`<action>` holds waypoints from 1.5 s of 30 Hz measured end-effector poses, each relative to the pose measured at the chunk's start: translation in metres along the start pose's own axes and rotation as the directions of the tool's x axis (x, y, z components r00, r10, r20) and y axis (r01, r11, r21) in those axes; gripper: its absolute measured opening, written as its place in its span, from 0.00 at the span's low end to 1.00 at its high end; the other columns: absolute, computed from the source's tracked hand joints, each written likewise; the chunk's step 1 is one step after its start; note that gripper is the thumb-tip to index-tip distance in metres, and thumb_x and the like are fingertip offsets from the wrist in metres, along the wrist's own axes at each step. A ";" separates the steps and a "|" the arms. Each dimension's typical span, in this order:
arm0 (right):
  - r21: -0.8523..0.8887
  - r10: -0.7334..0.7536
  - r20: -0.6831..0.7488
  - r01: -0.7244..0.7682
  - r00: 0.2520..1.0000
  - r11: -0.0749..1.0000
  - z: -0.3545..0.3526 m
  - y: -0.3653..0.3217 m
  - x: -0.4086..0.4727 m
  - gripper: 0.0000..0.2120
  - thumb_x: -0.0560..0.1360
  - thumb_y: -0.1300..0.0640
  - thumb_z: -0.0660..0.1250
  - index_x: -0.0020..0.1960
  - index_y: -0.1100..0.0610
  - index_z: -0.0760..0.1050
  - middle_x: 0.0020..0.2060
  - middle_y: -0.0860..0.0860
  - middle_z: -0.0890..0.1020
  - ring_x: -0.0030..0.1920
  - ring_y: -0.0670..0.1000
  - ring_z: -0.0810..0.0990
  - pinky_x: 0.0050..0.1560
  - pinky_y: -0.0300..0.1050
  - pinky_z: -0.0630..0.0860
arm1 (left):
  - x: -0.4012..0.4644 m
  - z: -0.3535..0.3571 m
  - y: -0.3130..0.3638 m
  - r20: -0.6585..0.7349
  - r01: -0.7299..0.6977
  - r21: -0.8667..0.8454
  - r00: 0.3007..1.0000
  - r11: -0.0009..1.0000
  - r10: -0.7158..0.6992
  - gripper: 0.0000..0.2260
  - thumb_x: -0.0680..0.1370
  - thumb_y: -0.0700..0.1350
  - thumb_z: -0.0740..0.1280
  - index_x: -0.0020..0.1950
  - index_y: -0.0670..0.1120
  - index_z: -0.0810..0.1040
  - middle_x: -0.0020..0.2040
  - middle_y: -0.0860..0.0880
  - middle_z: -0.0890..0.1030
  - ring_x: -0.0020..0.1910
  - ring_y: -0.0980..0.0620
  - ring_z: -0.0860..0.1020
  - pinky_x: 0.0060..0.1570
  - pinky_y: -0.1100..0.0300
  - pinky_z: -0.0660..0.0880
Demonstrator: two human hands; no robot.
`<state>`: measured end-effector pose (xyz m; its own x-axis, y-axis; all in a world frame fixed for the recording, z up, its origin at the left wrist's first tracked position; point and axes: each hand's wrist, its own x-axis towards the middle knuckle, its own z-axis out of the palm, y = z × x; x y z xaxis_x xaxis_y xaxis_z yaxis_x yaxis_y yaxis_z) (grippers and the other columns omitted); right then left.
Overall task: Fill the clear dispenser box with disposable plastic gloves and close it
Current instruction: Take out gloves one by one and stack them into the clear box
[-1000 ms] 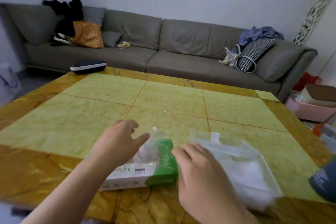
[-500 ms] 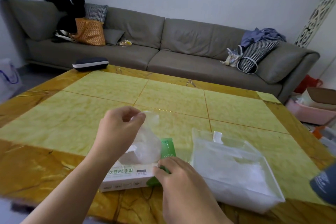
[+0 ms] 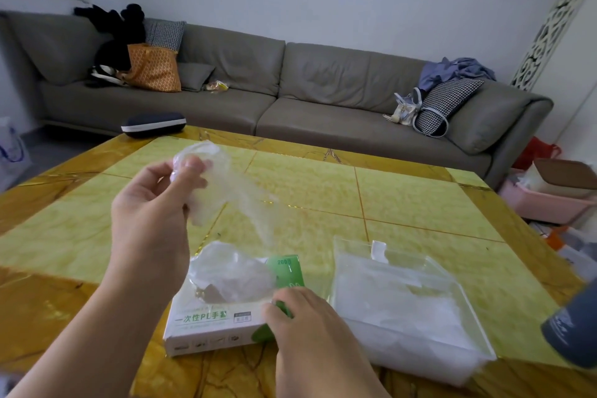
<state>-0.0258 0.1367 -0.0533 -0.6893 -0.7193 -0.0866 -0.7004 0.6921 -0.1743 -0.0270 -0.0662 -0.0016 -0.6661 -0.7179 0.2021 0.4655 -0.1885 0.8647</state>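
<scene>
A white and green cardboard glove carton [image 3: 206, 323] lies near the table's front edge, with crumpled clear gloves [image 3: 232, 275] bulging out of its top. My left hand [image 3: 151, 213] is raised above the carton and pinches one clear plastic glove [image 3: 226, 184], which stretches down toward the carton. My right hand [image 3: 307, 326] rests on the carton's green right end, fingers bent over its edge. To the right stands the clear dispenser box [image 3: 400, 307], open on top, with a pile of clear gloves inside.
The yellow-green tiled table [image 3: 403, 203] reaches back to a grey sofa [image 3: 323, 100]. A dark glasses case [image 3: 153, 124] sits at the table's far left corner. A grey-blue object [image 3: 571, 333] stands at the right edge. Bins and bags crowd the floor on the right.
My left hand has lifted higher, drawing a glove up out of the carton. My right hand stays on the carton's green end.
</scene>
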 end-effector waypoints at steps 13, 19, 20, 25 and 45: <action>0.956 0.324 -0.156 0.225 0.933 -0.187 -0.052 0.035 -0.011 0.16 0.77 0.52 0.74 0.57 0.64 0.85 0.53 0.62 0.86 0.55 0.62 0.86 0.59 0.56 0.81 | -0.073 0.044 -0.018 0.515 0.479 -0.110 0.777 0.871 -0.362 0.12 0.76 0.31 0.69 0.56 0.41 0.73 0.58 0.36 0.84 0.42 0.43 0.85 0.42 0.55 0.84; 0.962 0.562 -0.172 0.261 0.809 -0.080 -0.063 0.071 -0.024 0.05 0.78 0.68 0.71 0.47 0.61 0.84 0.36 0.59 0.82 0.29 0.51 0.76 0.26 0.40 0.73 | -0.074 0.043 -0.019 0.623 0.290 0.392 0.615 0.873 -0.484 0.19 0.76 0.32 0.70 0.66 0.47 0.81 0.59 0.44 0.86 0.53 0.37 0.85 0.62 0.39 0.77; 0.971 0.519 -0.196 0.240 0.832 -0.019 -0.065 0.075 -0.026 0.06 0.78 0.69 0.70 0.49 0.60 0.84 0.37 0.59 0.83 0.28 0.50 0.74 0.25 0.39 0.71 | -0.074 0.044 -0.017 0.623 0.306 0.409 0.594 0.859 -0.509 0.16 0.76 0.38 0.71 0.62 0.47 0.84 0.58 0.43 0.86 0.54 0.39 0.85 0.62 0.42 0.77; 0.980 0.296 -0.137 0.086 0.945 0.180 -0.065 0.081 -0.033 0.15 0.78 0.71 0.69 0.53 0.53 0.86 0.44 0.58 0.87 0.28 0.47 0.74 0.24 0.38 0.68 | -0.076 0.054 -0.026 0.460 0.300 0.381 0.759 0.875 -0.460 0.06 0.75 0.46 0.75 0.49 0.45 0.88 0.47 0.40 0.86 0.39 0.48 0.80 0.42 0.57 0.77; 0.984 0.482 -0.158 0.177 0.862 0.006 -0.061 0.103 -0.033 0.12 0.68 0.62 0.78 0.51 0.62 0.84 0.38 0.53 0.81 0.33 0.50 0.70 0.32 0.39 0.65 | -0.078 0.050 -0.038 0.495 0.521 0.309 0.626 0.795 -0.603 0.16 0.72 0.37 0.79 0.59 0.43 0.85 0.57 0.34 0.84 0.56 0.32 0.82 0.59 0.37 0.75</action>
<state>-0.0866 0.2351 -0.0083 -0.9609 -0.2768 -0.0036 0.0560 -0.1815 -0.9818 -0.0215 0.0308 -0.0270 -0.9859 -0.0044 -0.1670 -0.1570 -0.3172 0.9353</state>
